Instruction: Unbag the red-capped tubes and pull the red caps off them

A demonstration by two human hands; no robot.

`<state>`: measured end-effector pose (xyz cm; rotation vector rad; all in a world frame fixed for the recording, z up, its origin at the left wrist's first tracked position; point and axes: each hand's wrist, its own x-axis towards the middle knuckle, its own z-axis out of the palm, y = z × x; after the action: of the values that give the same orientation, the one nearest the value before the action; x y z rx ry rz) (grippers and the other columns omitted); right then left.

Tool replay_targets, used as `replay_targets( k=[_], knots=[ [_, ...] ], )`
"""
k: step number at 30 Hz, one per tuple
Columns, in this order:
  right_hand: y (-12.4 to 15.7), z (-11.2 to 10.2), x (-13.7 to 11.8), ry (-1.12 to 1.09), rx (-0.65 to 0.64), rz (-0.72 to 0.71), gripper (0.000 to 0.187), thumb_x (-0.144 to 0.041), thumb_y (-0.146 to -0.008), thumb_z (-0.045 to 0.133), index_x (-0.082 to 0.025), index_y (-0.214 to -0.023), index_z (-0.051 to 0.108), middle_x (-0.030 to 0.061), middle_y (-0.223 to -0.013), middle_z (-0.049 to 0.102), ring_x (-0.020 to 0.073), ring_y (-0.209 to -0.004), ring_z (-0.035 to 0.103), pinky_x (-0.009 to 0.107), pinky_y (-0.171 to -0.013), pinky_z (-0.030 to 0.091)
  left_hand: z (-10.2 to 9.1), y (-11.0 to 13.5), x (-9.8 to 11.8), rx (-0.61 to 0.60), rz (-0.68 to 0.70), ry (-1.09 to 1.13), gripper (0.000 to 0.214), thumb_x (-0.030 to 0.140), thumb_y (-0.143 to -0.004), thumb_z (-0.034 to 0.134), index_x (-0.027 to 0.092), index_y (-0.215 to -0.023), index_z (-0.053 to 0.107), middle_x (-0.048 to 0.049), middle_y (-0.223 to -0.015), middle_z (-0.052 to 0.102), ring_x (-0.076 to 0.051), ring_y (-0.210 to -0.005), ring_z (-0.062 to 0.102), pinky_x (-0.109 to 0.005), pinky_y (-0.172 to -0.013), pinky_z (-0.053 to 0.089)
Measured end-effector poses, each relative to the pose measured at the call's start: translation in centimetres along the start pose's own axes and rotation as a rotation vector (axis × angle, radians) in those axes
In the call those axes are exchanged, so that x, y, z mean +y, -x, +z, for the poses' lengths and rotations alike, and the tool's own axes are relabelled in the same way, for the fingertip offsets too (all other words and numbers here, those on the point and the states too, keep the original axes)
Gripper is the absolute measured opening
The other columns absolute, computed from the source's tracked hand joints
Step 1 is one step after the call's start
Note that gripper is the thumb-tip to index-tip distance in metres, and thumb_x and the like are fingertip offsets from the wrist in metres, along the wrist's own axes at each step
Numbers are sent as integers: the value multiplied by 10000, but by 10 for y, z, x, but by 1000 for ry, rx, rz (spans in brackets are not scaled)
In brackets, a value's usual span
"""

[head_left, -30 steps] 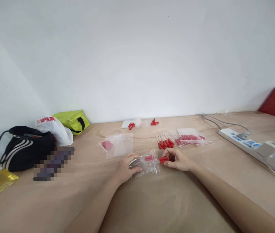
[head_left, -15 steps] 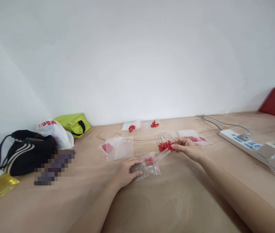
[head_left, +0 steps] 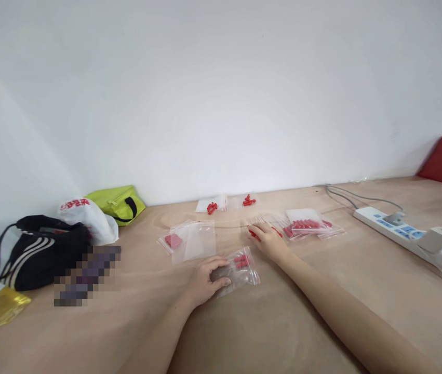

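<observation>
My left hand rests on the wooden table, fingers curled on the left end of a small clear zip bag that has red-tipped pieces inside. My right hand lies over a loose pile of thin sticks with red tips, palm down, fingers bent onto them. Whether it grips any of them is hidden. Just right of that hand lie filled clear bags of red-tipped sticks.
An empty clear bag with a red tab lies left of centre. Small red pieces sit near the wall. A black striped bag, white plastic bag and green pouch stand at left. A power strip runs at right.
My right hand left the bag's mouth, lifted a stick toward the pile, then dropped down onto the pile and shifted left. My left hand stayed on the bag.
</observation>
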<state>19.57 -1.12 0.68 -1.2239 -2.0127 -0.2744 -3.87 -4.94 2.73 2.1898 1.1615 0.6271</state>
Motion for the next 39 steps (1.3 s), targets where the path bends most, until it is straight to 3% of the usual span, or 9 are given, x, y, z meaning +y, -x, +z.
replay_targets(
  k=[4,10,17,23,27,32,36,39],
  knots=[
    [4,7,3,66,-82,-73,169,-136,-767,533,-188,-916,596,74,-951,609,176,-841,567,274,-735,454,0,-1,1,-4,-7,4,353,253,-637,668,231,-986,624,-37,-1110,598,-198,-1034,531,-344,-923,390],
    [6,2,-1,122,-166,-118,184,-154,-770,546,-212,-934,607,56,-929,609,188,-839,540,305,-730,404,1,-1,-1,-4,-1,4,341,270,-637,671,214,-970,625,-45,-1095,602,-193,-1017,539,-334,-913,397],
    [5,-5,-6,198,-253,-82,192,-249,-788,544,-219,-971,594,68,-944,614,227,-884,493,364,-746,315,-1,0,1,-12,-17,2,344,262,-638,672,227,-975,620,-35,-1105,596,-192,-1028,533,-340,-919,395],
    [7,-3,-6,148,-224,-43,164,-209,-820,475,-193,-921,603,60,-940,612,200,-864,491,334,-762,297,-1,-1,2,-11,-25,5,345,284,-629,676,222,-966,631,-41,-1085,607,-206,-1019,539,-341,-916,395],
    [10,-3,-7,89,-116,-7,178,-262,-831,457,-197,-918,598,64,-955,600,194,-863,495,336,-772,279,0,-1,0,0,-15,-15,368,297,-623,680,222,-979,621,-39,-1079,611,-208,-1023,537,-342,-914,399],
    [22,-11,-16,-64,3,130,155,-169,-771,442,-182,-832,584,36,-805,592,155,-769,494,318,-771,274,0,1,1,46,23,-17,261,314,-751,543,210,-979,614,-42,-1065,621,-184,-1015,546,-331,-919,405],
    [32,-27,-29,-149,-156,167,65,-181,-694,512,-190,-655,564,-9,-654,558,135,-685,468,303,-719,264,1,0,3,64,-14,-13,278,317,-757,530,220,-1008,600,-38,-1066,625,-190,-1012,549,-340,-916,413],
    [33,-34,-35,-202,-271,122,103,-291,-739,544,-224,-767,616,-7,-699,584,139,-705,463,304,-699,256,1,-1,4,35,-24,-30,311,308,-744,548,221,-1040,586,-40,-1085,615,-192,-1019,543,-348,-923,407]
  ],
)
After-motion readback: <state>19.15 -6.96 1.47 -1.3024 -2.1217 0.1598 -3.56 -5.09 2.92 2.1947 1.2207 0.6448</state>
